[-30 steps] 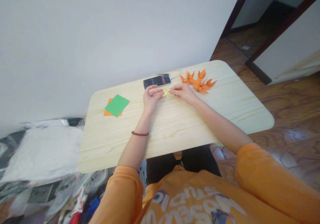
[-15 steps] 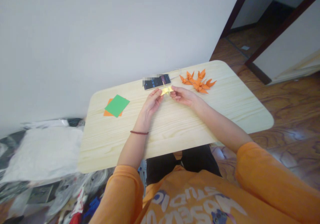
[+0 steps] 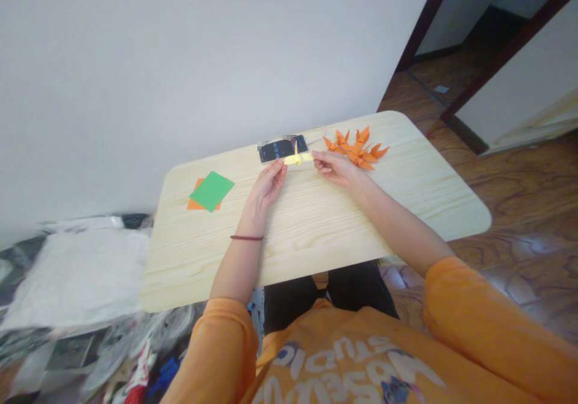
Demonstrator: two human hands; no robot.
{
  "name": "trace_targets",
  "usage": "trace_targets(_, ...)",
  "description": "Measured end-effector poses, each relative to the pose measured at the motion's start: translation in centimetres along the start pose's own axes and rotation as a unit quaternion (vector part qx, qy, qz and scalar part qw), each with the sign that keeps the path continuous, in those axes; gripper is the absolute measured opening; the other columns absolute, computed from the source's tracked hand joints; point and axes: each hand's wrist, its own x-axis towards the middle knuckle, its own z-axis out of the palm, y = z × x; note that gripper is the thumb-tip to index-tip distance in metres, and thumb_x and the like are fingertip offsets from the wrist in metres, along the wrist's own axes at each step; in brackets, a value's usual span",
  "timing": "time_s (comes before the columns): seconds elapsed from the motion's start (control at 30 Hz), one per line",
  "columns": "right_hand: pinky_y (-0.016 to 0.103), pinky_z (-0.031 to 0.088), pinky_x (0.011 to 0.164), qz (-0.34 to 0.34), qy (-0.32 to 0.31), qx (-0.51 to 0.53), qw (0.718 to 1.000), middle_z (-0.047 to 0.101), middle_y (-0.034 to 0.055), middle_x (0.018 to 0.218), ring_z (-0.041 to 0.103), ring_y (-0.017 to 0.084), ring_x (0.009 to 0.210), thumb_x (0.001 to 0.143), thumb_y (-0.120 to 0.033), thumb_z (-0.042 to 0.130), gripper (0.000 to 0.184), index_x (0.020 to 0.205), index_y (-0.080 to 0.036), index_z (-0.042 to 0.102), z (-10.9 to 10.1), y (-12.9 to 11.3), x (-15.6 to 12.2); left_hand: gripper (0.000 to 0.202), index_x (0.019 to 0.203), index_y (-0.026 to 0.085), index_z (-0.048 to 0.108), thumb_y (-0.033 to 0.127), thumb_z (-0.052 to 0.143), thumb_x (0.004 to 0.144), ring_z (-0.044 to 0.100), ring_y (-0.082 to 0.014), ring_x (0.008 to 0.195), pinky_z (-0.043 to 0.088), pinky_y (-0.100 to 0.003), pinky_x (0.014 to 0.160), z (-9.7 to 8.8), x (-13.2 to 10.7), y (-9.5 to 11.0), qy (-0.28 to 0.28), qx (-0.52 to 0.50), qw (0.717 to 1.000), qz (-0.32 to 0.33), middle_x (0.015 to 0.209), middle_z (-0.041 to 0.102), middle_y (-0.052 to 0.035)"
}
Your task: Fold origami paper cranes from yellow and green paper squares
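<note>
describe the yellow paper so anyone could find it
On the wooden table, find the dark phone at the far edge. Before it, the left hand and right hand pinch a folded strip, the only yellow paper; nearby folded shapes are orange.

Pale wood table (image 3: 316, 223): green sheet (image 3: 211, 190) atop orange sheet (image 3: 194, 204), phone (image 3: 276, 150), orange folded figures (image 3: 356, 149) at far edge.

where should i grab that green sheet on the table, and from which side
I'd take the green sheet by its right corner, which juts past the orange sheet under it. It lies flat on the table, so come in low from the right and lift that corner with a fingertip, then pinch.
</note>
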Motion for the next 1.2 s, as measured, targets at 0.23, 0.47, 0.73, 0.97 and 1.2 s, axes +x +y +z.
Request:
trace_targets(0.23, 0.02, 0.04, 0.057, -0.202, -0.053, -0.228, 0.951, 0.066, 0.0002, 0.097, 0.053, 0.008, 0.07, 0.059, -0.022, 0.079, 0.037, 0.095, -0.021, 0.07, -0.5, 0.3, 0.1, 0.024, 0.07, 0.011, 0.061, 0.001, 0.047, 0.089, 0.059, -0.0023, 0.048, 0.051, -0.006, 0.053, -0.1, -0.2, 0.4, -0.003, 0.045, 0.997, -0.067, 0.058, 0.063, 0.0018)
trace_targets(0.47, 0.029, 0.044, 0.074, -0.225, -0.088, -0.274, 0.931, 0.068, 0.0026, 0.08, 0.056, 0.013, 0.074, 0.059, -0.04, 0.08, 0.029, 0.071, -0.016, 0.068, -0.1, 0.6, 0.1, 0.023, 0.071, 0.01, 0.06, 0.006, 0.048, 0.091, 0.057, -0.0021, 0.047, 0.05, -0.007, 0.051, 0.0, -0.4, 0.4, 0.005, 0.056, 0.993, -0.107, 0.058, 0.062, 0.0009)
trace_targets(0.73, 0.025, 0.039, 0.058, -0.231, -0.045, -0.278, 0.931, 0.059, -0.0011, 0.063, 0.047, 0.009, 0.057, 0.056, -0.042, 0.08, 0.033, 0.065, -0.016, 0.062, -0.1, -0.1, 0.3, 0.013, 0.093, 0.012, 0.064, 0.01, 0.052, 0.089, 0.066, -0.0065, 0.065, 0.055, -0.016, 0.07, -0.6, 0.9, -0.9, -0.033, 0.13, 0.991, 0.021, 0.074, 0.069, -0.0025)
trace_targets(0.97, 0.027, 0.043, 0.066, -0.293, 0.003, -0.409, 0.864, 0.066, 0.0029, 0.071, 0.056, 0.013, 0.068, 0.064, -0.032, 0.072, 0.018, 0.067, -0.015, 0.065, -1.9, -3.3, 0.6, 0.011, 0.091, 0.013, 0.059, 0.014, 0.059, 0.08, 0.063, -0.0103, 0.054, 0.053, -0.022, 0.057, -0.5, 1.5, -3.8, -0.073, 0.339, 0.916, 0.202, 0.06, 0.065, 0.0)
trace_targets(1.2, 0.03, 0.04, 0.07, -0.295, 0.101, -0.606, 0.731, 0.064, 0.0029, 0.07, 0.052, 0.014, 0.066, 0.067, -0.024, 0.068, 0.011, 0.069, -0.014, 0.072, -5.2, -5.2, -0.2, 0.017, 0.093, 0.015, 0.06, 0.02, 0.058, 0.077, 0.061, -0.011, 0.055, 0.052, -0.023, 0.055, -0.9, 2.3, -4.5, -0.073, 0.414, 0.866, 0.27, 0.062, 0.064, 0.0004)
